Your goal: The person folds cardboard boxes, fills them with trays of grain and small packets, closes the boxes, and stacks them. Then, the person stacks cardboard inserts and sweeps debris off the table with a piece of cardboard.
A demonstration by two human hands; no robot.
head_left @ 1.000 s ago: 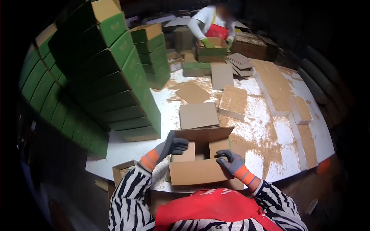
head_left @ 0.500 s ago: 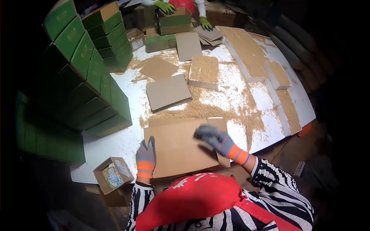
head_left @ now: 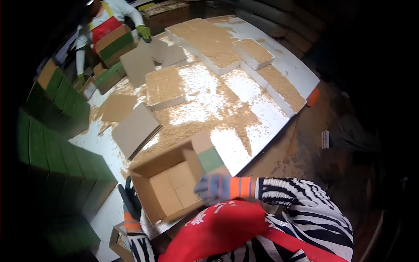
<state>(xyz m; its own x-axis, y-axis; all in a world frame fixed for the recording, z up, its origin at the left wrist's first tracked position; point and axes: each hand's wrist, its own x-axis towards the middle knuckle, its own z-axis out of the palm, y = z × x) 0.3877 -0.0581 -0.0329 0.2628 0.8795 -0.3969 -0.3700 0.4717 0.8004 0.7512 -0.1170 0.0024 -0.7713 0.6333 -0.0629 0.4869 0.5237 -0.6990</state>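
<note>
Open carton [head_left: 161, 161] sits at the near edge of the white table [head_left: 229, 146], its cardboard floor showing. Left hand [head_left: 131, 201], gloved, is beside the carton's left wall, fingers extended and parted. Right hand [head_left: 214, 187] is at the carton's right side; it is blurred from where I stand, so I cannot tell whether it grips. Cardboard sheets [head_left: 135, 131] lie just beyond the carton. Green boxes [head_left: 65, 161] stand stacked at left. Co-worker [head_left: 107, 28] across the table, in red apron.
</note>
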